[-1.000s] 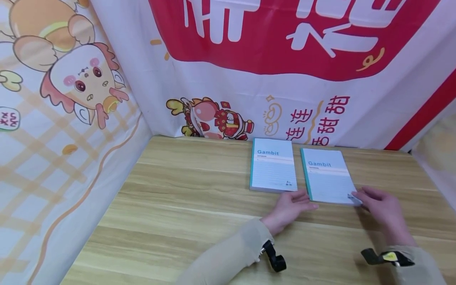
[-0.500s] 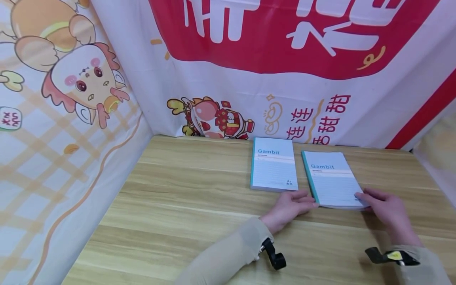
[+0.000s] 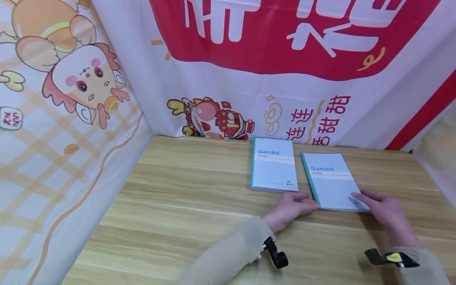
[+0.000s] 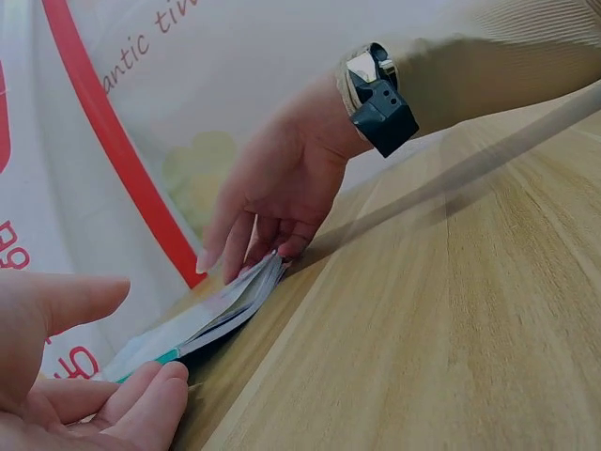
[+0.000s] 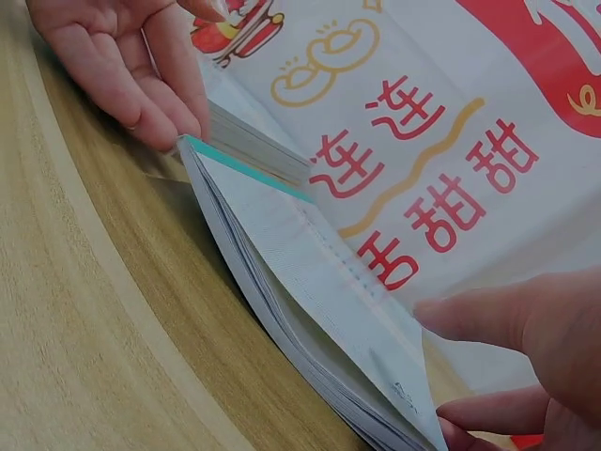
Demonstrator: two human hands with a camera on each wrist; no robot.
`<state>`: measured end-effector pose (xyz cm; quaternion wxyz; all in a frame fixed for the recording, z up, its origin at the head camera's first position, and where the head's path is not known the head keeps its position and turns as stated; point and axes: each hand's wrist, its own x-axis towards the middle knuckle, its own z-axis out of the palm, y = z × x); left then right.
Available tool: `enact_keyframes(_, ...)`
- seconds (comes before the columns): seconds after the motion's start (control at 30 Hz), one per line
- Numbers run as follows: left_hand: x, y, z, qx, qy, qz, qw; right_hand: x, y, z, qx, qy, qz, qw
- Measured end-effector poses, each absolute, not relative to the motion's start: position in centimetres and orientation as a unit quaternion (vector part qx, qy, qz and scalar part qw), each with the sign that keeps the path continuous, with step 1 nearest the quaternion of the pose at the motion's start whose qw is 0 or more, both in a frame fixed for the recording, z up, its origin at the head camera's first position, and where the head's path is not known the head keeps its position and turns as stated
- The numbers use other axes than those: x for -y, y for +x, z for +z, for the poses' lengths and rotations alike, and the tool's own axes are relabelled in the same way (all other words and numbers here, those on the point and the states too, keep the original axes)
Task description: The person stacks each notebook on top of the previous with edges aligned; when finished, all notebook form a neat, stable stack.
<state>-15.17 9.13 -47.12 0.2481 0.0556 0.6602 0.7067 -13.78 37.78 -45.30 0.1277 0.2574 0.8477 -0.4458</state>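
A pale blue "Gambit" notebook with a teal spine lies on the right, its near edge between my two hands. My right hand pinches its near right corner, thumb on the cover and fingers beneath. In the right wrist view the pages of the notebook fan slightly apart near that corner. My left hand touches the near end of the spine with extended fingers; in the left wrist view the left thumb stands clear of the notebook. A second, matching notebook lies flat to the left.
The wooden table extends widely to the left and in front. A printed cloth with red lettering hangs along the back edge, and another patterned cloth borders the left side.
The right notebook has slid toward me and slightly right, with my right hand moving along. My left hand has barely moved and now meets the spine's near corner. The left notebook stays put.
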Motion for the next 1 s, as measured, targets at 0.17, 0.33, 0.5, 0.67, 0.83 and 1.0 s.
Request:
enact_keyframes(0.17,-9.0,-15.4,-47.2,-0.672,0.055,0.693,0.254,-37.5,-13.8,-45.0,-0.845,0.261,-0.449,0.126)
enact_keyframes(0.33,-9.0,-15.5,-47.1,-0.684,0.067,0.677,0.263,-37.5,-13.8,-44.7,-0.839,0.269,-0.458,0.116)
enact_keyframes(0.5,-9.0,-15.4,-47.0,-0.684,0.075,0.674,0.267,-37.8,-13.9,-44.7,-0.836,0.276,-0.462,0.112)
enact_keyframes(0.67,-9.1,-15.4,-47.1,-0.671,0.084,0.684,0.272,-38.2,-14.0,-45.0,-0.830,0.285,-0.469,0.102)
enact_keyframes(0.83,-9.1,-15.3,-47.1,-0.662,0.081,0.695,0.270,-38.7,-14.2,-45.4,-0.827,0.288,-0.473,0.098)
enact_keyframes(1.0,-9.1,-15.3,-47.2,-0.641,0.061,0.716,0.271,-39.2,-14.1,-45.7,-0.833,0.277,-0.467,0.108)
